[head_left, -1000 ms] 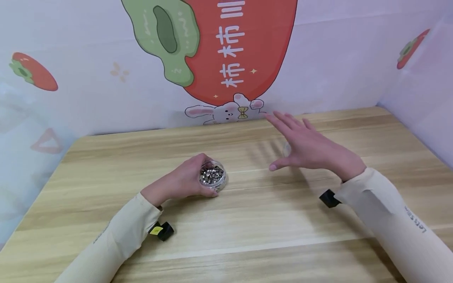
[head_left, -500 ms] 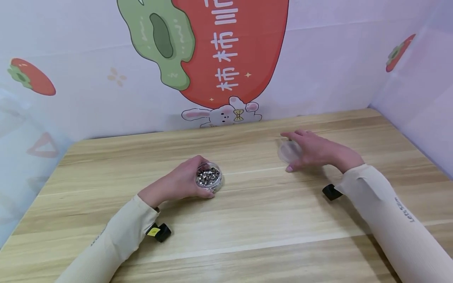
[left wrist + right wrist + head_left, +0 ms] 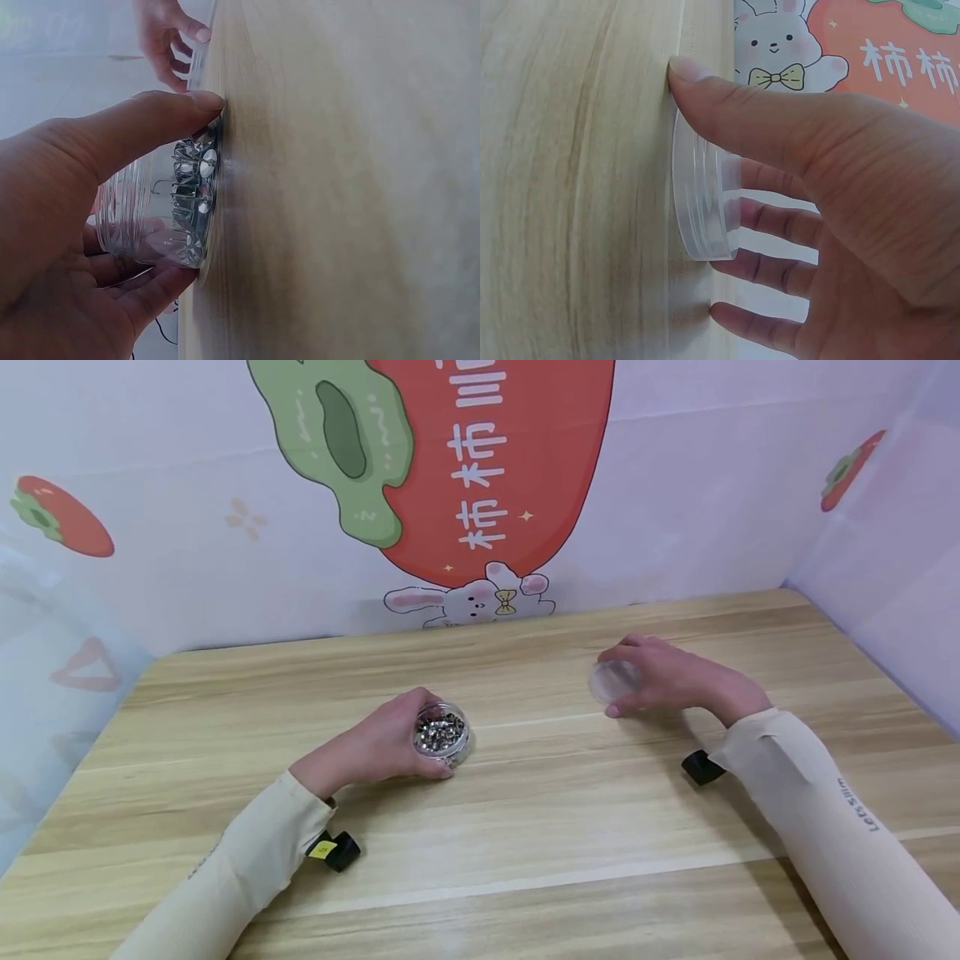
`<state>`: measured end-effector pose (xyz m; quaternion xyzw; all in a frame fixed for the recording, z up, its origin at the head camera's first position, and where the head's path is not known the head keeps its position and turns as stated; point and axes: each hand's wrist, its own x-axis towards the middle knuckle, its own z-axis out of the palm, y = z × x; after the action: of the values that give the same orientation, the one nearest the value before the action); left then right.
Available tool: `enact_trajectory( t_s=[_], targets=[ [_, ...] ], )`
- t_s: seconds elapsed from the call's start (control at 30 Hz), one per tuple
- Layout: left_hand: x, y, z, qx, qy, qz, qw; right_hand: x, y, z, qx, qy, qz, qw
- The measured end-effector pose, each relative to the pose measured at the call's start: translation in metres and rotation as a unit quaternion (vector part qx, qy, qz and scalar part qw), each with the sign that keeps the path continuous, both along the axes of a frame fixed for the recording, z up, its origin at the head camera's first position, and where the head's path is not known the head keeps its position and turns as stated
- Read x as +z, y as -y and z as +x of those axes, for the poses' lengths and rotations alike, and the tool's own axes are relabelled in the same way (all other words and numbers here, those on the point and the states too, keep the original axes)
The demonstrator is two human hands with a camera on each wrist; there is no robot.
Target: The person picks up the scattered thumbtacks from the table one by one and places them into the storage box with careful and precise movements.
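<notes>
My left hand (image 3: 386, 742) grips a clear round jar (image 3: 461, 750) that stands upright and uncapped on the table. Silver thumbtacks (image 3: 196, 180) lie in the bottom of it, with the thumb on one side and curled fingers on the other in the left wrist view. Farther right, a clear plastic lid (image 3: 613, 682) lies on the tabletop. My right hand (image 3: 663, 678) holds this lid by its edge, its thumb and fingers on opposite sides. In the right wrist view the lid's ridged rim (image 3: 697, 199) shows between thumb and fingers.
The wood-grain table (image 3: 480, 852) reaches back to a printed cloth wall (image 3: 225, 568) with a persimmon and a rabbit. Another pale wall (image 3: 892, 585) borders the right side. Black wrist cameras (image 3: 702, 767) hang beneath both wrists.
My right hand has come down from above the table and its fingers have closed round the lid's edge. The left hand stays on the jar. The head view has shifted slightly.
</notes>
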<state>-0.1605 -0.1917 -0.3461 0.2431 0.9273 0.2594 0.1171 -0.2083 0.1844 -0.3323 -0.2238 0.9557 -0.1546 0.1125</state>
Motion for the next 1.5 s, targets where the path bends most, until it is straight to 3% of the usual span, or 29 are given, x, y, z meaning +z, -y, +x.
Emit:
enact_trajectory(
  t_s=[0.27, 0.5, 0.7, 0.8, 1.0, 1.5],
  targets=[
    [-0.004, -0.008, -0.004, -0.015, 0.000, 0.011, 0.9998, 0.004, 0.006, 0.000, -0.002, -0.005, 0.002, 1.0000],
    [-0.005, -0.036, -0.008, -0.044, -0.002, -0.015, 0.9989, 0.011, 0.029, 0.013, 0.015, -0.022, -0.026, 0.9993],
    [0.000, -0.061, -0.011, -0.067, 0.018, -0.027, 0.9972, 0.019, 0.057, 0.029, 0.047, -0.038, -0.039, 0.9974],
    [-0.003, -0.070, -0.012, -0.059, 0.038, -0.006, 0.9975, 0.025, 0.069, 0.038, 0.062, -0.050, -0.045, 0.9958],
    [-0.005, -0.077, -0.011, -0.010, 0.090, 0.041, 0.9951, 0.027, 0.090, 0.051, 0.105, -0.060, -0.058, 0.9909],
    [-0.007, -0.075, -0.007, -0.012, 0.092, 0.070, 0.9932, 0.019, 0.105, 0.060, 0.127, -0.080, -0.035, 0.9881]
  ],
)
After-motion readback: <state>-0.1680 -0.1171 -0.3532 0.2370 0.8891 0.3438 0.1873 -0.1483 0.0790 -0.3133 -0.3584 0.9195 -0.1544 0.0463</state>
